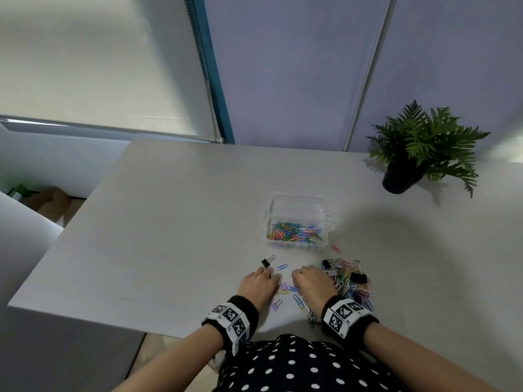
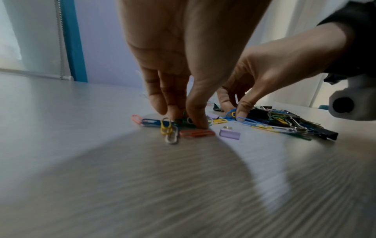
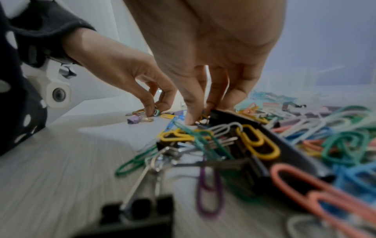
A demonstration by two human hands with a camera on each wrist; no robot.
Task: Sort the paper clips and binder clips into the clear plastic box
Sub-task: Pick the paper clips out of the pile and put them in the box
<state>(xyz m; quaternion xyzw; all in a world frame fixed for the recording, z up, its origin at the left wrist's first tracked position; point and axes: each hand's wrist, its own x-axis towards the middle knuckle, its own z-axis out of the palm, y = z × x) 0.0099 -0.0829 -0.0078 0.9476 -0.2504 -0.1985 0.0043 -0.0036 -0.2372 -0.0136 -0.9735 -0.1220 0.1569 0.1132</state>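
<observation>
From the head view, my left hand (image 1: 259,284) and right hand (image 1: 312,282) sit knuckles-up near the tabletop's (image 1: 169,222) front edge, fingers curled down out of sight. The clear plastic box (image 1: 297,222) stands beyond them toward the middle, its near compartment full of coloured paper clips (image 1: 294,232). A mixed pile of clips (image 1: 346,278) lies just right of my right hand. A black binder clip (image 1: 267,261) and a blue paper clip (image 1: 282,267) lie just past my left fingers; a lilac binder clip (image 1: 276,304) lies nearer the front edge, between my wrists.

From the left wrist, my left fingertips (image 2: 198,124) come together on the tabletop among dark green clips (image 2: 184,121), with an orange paper clip (image 2: 197,133) touching the thumb tip and a yellow clip (image 2: 165,128) just beside. My right hand pinches a blue paper clip (image 2: 231,112).

From the right wrist, my right fingertips (image 3: 191,119) close at the pile's left edge against a large black binder clip (image 3: 244,127); what they grip is hidden here. A yellow paper clip (image 3: 258,143) lies on that binder clip.
</observation>
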